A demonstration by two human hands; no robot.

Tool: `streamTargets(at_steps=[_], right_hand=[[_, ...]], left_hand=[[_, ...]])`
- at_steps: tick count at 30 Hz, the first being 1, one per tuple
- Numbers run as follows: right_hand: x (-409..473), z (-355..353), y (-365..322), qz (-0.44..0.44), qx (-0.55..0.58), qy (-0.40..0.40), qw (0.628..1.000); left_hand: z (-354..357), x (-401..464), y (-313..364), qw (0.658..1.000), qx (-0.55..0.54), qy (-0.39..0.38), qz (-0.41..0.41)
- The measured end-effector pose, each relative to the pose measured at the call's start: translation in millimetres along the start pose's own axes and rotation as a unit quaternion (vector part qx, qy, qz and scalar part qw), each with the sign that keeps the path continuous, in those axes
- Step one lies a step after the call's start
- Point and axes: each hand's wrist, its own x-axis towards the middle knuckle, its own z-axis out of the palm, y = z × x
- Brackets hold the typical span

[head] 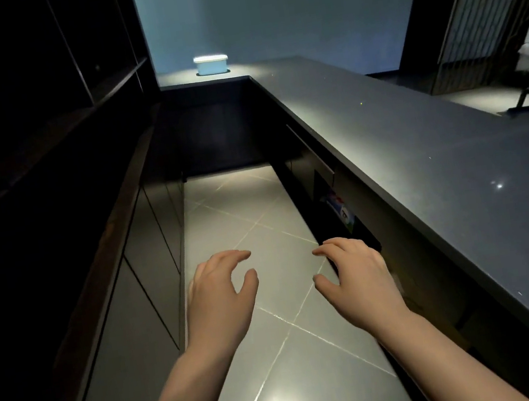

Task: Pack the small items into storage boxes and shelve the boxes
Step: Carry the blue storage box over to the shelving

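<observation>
A pale blue storage box [211, 64] with a white lid stands on the far end of the dark counter [420, 149], lit from above. My left hand [222, 292] and my right hand [356, 272] are held out in front of me over the tiled floor, fingers loosely curved, holding nothing. Both hands are far from the box. No small items are in sight.
A narrow aisle of grey floor tiles [252, 222] runs between dark shelving and cabinets [45, 164] on the left and the long counter on the right. A colourful packet [342, 211] sits in a recess under the counter. A doorway [432, 0] lies at the back right.
</observation>
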Motion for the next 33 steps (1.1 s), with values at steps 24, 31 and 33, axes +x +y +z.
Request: streamTargets(at_steps=[24, 31, 33], right_hand=[[452, 127, 17, -0.033, -0.002, 0.007, 0.999], [590, 171, -6, -0.024, -0.005, 0.008, 1.000], [623, 182, -8, -0.016, -0.004, 0.005, 1.000]], left_hand=[[111, 431, -138, 0.999, 0.032, 0.011, -0.037], [122, 580, -186, 0.999, 0.037, -0.009, -0.015], [129, 613, -194, 0.999, 0.039, -0.019, -0.013]])
